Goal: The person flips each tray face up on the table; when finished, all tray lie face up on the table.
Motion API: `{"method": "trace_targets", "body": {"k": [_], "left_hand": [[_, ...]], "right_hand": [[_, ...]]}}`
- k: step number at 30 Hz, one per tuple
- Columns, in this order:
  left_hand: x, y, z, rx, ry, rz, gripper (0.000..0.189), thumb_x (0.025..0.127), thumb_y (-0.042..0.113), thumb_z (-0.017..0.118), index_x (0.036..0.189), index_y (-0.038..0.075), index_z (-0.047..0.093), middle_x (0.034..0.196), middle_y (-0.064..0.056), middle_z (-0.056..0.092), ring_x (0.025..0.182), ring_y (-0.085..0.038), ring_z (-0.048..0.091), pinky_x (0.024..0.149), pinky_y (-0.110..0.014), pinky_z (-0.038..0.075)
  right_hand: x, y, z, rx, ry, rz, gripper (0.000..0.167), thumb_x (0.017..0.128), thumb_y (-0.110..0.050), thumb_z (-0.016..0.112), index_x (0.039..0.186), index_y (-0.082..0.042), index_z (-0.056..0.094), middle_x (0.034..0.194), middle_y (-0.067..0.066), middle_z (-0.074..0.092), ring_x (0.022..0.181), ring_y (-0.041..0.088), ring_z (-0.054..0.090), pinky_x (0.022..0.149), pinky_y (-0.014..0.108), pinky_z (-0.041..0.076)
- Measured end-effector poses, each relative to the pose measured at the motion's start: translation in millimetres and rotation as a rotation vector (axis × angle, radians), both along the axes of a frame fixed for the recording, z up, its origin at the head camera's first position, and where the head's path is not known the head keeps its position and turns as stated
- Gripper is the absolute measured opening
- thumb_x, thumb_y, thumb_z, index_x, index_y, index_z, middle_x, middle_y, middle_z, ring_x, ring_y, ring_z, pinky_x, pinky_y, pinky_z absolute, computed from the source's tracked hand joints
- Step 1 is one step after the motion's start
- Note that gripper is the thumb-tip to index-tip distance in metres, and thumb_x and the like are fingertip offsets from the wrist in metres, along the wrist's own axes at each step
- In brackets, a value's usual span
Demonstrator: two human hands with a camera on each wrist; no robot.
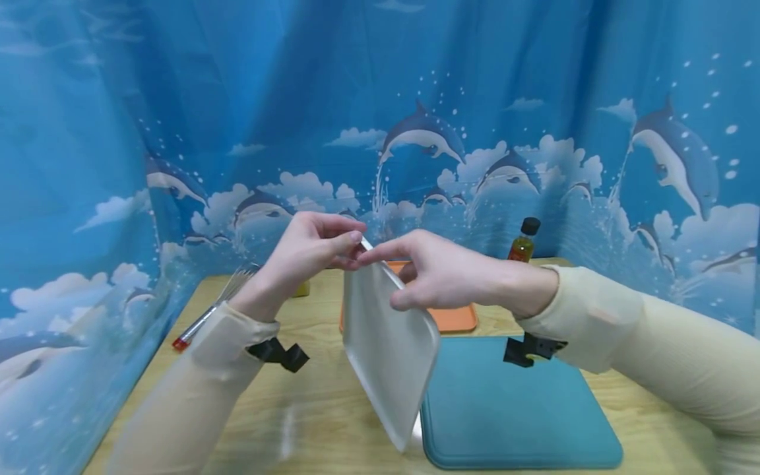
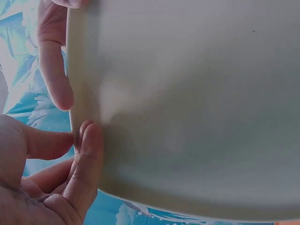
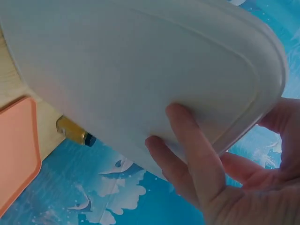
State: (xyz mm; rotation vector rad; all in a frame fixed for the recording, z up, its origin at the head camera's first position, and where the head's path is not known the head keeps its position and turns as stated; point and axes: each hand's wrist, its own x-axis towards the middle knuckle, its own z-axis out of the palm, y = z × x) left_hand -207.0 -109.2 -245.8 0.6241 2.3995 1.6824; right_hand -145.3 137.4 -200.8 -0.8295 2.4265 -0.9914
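A white tray (image 1: 388,343) with rounded corners and a raised rim stands tilted on edge above the table, between both hands. At its upper edge my left hand (image 1: 309,247) pinches the rim between thumb and fingers; the left wrist view shows these fingertips (image 2: 89,140) on the tray's inner side. My right hand (image 1: 445,270) holds the same edge nearer to me. Two of its fingers (image 3: 185,129) press on the tray's outer face in the right wrist view, with the thumb mostly hidden beyond the rim.
A teal tray (image 1: 516,409) lies on the wooden table at the right, with an orange tray (image 1: 454,320) partly hidden farther back. An oil bottle (image 1: 522,244) with a black cap stands behind my right wrist. At the left is a whisk (image 1: 204,316). A dolphin-print curtain (image 1: 332,79) surrounds the table.
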Motion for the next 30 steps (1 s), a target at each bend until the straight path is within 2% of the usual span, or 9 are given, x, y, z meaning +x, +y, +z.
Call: {"method": "trace_targets", "body": {"k": [4,7,11,15,19,24,27,30], "left_hand": [[-1.7,1.4,-0.3,-0.008,-0.022,-0.005,0.036,0.113,0.015,0.068,0.149,0.008,0.071,0.123,-0.020,0.081,0.101,-0.028,0.082,0.087,-0.038,0.073],[0.6,-2.9,-2.8,-0.034,-0.037,0.008,0.039,0.113,0.018,0.069,0.152,0.013,0.068,0.129,-0.017,0.079,0.109,-0.035,0.083,0.090,-0.042,0.073],[2.0,-17.5,-13.8,-0.093,-0.072,0.027,0.041,0.114,0.021,0.068,0.154,0.013,0.066,0.141,-0.017,0.076,0.115,-0.036,0.081,0.094,-0.046,0.073],[0.3,-40.7,-34.8,-0.153,-0.129,0.037,0.039,0.115,0.017,0.065,0.153,0.008,0.066,0.143,-0.021,0.074,0.113,-0.026,0.080,0.096,-0.046,0.072],[-0.2,-66.3,-65.2,-0.180,-0.178,0.027,0.042,0.114,0.014,0.065,0.155,0.002,0.063,0.148,-0.026,0.070,0.112,-0.022,0.078,0.095,-0.044,0.072],[1.9,-87.5,-100.2,-0.246,-0.245,0.031,0.051,0.111,0.014,0.068,0.159,0.001,0.059,0.157,-0.031,0.062,0.130,-0.040,0.072,0.097,-0.048,0.072],[4.1,-97.0,-115.2,-0.305,-0.267,0.056,0.054,0.111,0.016,0.067,0.162,0.004,0.056,0.164,-0.032,0.055,0.142,-0.049,0.065,0.098,-0.051,0.071],[7.0,-103.9,-128.6,-0.292,-0.301,0.075,0.062,0.109,0.012,0.067,0.167,0.005,0.049,0.170,-0.035,0.046,0.146,-0.055,0.059,0.098,-0.054,0.071]], "right_hand": [[-4.3,2,1.1,0.023,-0.019,-0.039,0.077,0.094,0.001,0.070,0.167,-0.021,0.056,0.164,0.007,0.063,0.079,0.019,0.072,0.074,0.033,0.060],[-8.0,5,-2.3,-0.013,-0.072,-0.080,0.077,0.095,0.003,0.069,0.168,-0.014,0.053,0.162,0.011,0.065,0.109,0.024,0.082,0.089,0.037,0.070],[-11.6,10,-9.7,-0.081,-0.138,-0.134,0.079,0.096,0.005,0.067,0.171,-0.009,0.047,0.160,0.015,0.065,0.122,0.030,0.081,0.093,0.044,0.073],[-12.9,14,-15.0,-0.133,-0.159,-0.181,0.080,0.097,0.005,0.068,0.172,-0.011,0.045,0.161,0.016,0.064,0.123,0.031,0.080,0.095,0.045,0.072],[-13.7,16,-19.6,-0.205,-0.169,-0.218,0.080,0.099,0.005,0.069,0.173,-0.011,0.043,0.164,0.017,0.061,0.130,0.035,0.078,0.098,0.047,0.072],[-12.0,20,-24.2,-0.310,-0.199,-0.250,0.081,0.100,0.005,0.068,0.174,-0.012,0.041,0.170,0.017,0.055,0.140,0.040,0.072,0.101,0.051,0.071],[-10.1,22,-27.3,-0.364,-0.211,-0.254,0.082,0.100,0.004,0.068,0.175,-0.011,0.039,0.173,0.017,0.051,0.144,0.042,0.069,0.102,0.052,0.070],[-8.0,24,-30.9,-0.402,-0.212,-0.249,0.082,0.101,0.004,0.068,0.175,-0.010,0.037,0.175,0.018,0.049,0.145,0.043,0.068,0.102,0.053,0.070]]}}
